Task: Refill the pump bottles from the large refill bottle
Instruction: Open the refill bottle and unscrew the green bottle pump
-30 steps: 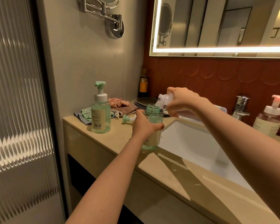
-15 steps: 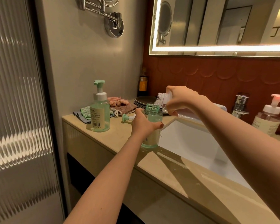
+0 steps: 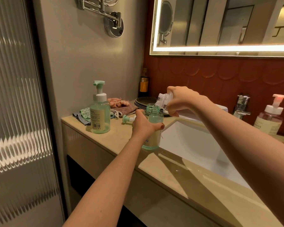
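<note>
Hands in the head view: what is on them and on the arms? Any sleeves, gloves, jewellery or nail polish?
Both are bare: the left hand and the right hand wear no gloves. The arms are uncovered out to the frame edges, with no sleeve in view. No watch, bracelet or ring shows. The left thumbnail carries dark polish; the other nails are hidden.

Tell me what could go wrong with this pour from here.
The refill bottle is tilted at the narrow neck of the open green bottle; liquid may miss and run onto the counter. That bottle stands right at the sink edge, steadied only by the left hand; a nudge from the right hand might tip it in.
</note>
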A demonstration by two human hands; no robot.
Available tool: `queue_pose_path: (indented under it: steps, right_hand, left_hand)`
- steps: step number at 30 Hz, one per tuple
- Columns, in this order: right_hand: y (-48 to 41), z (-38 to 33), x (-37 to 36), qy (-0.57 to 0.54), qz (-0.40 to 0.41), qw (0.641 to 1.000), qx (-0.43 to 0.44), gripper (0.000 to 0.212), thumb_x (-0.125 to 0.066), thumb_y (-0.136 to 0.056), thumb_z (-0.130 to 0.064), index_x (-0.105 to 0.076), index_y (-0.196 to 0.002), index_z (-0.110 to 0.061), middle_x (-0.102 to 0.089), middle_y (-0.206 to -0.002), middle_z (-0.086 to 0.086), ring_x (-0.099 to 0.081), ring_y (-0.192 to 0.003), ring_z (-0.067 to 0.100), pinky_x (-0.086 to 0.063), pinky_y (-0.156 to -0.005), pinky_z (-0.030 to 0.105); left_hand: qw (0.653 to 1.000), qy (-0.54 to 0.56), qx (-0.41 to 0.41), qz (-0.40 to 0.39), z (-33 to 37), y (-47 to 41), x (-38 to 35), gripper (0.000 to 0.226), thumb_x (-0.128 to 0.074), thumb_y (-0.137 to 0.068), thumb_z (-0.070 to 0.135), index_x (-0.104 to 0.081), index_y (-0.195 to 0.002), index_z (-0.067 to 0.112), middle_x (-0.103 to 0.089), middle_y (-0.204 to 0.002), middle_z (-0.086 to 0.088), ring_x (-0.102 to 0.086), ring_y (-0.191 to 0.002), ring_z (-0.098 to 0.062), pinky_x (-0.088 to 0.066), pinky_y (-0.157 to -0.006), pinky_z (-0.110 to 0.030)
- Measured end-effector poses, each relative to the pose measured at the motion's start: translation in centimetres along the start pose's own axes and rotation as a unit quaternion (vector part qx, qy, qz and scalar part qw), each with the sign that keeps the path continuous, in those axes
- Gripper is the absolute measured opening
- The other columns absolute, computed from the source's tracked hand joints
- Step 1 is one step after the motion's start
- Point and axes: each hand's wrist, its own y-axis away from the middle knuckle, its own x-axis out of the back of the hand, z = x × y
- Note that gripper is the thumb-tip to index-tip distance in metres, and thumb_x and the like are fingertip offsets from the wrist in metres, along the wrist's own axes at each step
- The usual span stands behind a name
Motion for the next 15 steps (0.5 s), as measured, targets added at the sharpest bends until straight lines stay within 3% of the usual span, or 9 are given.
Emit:
queue_pose_path:
  steps: [15]
  right_hand:
    - [0.14,-0.27,0.15,0.004,-0.005,1.0,-0.001,0.051,-0.068,-0.059,-0.008,-0.042,-0.101,-0.02,-0.049,-0.092,0.002,-0.047,-0.086,0.023,-0.032,-0.055,0.025]
  left_hand:
    - [1.0,-0.002,0.002,0.0,-0.02,-0.1,-0.07,0.082,-0.079,-0.073,0.027,-0.027,-0.135,0.013,-0.046,-0.133,-0.008,-0.046,-0.121,-0.026,-0.04,-0.083,-0.032]
